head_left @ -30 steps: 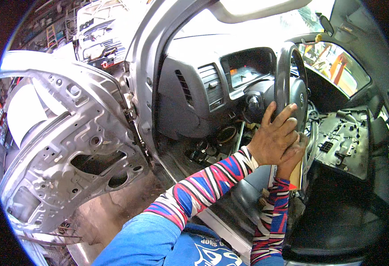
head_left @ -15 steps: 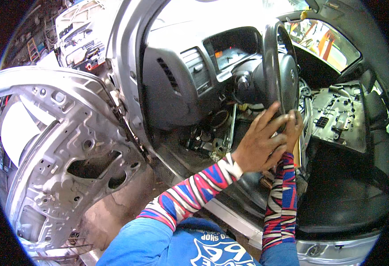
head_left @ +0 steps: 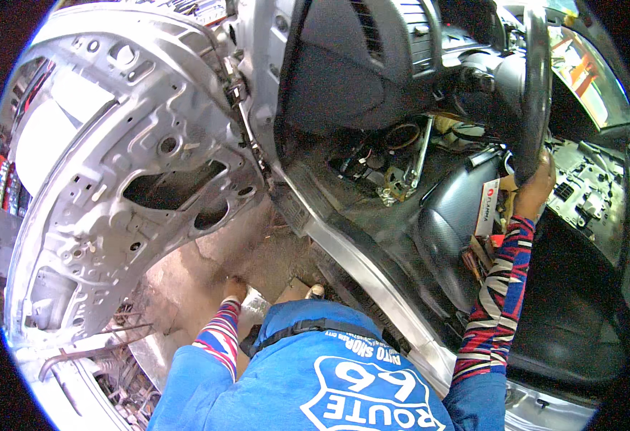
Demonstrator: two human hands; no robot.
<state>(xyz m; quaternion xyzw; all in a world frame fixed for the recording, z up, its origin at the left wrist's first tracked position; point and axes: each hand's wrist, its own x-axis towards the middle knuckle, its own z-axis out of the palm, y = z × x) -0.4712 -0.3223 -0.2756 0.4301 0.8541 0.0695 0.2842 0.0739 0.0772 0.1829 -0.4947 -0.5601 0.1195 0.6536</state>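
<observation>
The right grip (head_left: 539,183) is closed around the lower rim of a black steering wheel (head_left: 537,79), whose visible rim stands directly above the hand; the far fingers are partly hidden. Just left of this grip, a slim white-and-red box (head_left: 486,206) stands tilted, and a dark, curved textured panel (head_left: 444,208) lies beyond it. Near the grip on its right, a silver metal panel (head_left: 588,169) carries black fittings, and below that a black seat (head_left: 581,316) spreads out. A patterned sleeve (head_left: 498,302) runs down from the wrist toward the blue shirt (head_left: 358,359). Farther left of and above the grip come the black dashboard (head_left: 336,93) and its air vent (head_left: 420,34), with a slanting metal bar (head_left: 421,154) under them. Well apart, to the lower left, the left grip (head_left: 236,289) hangs low beside the shirt, small and blurred, so whether its fingers are spread or curled I cannot tell. Between the two runs a silver door sill (head_left: 372,269), and up and left of the left grip stands a bare grey door shell (head_left: 103,215).
</observation>
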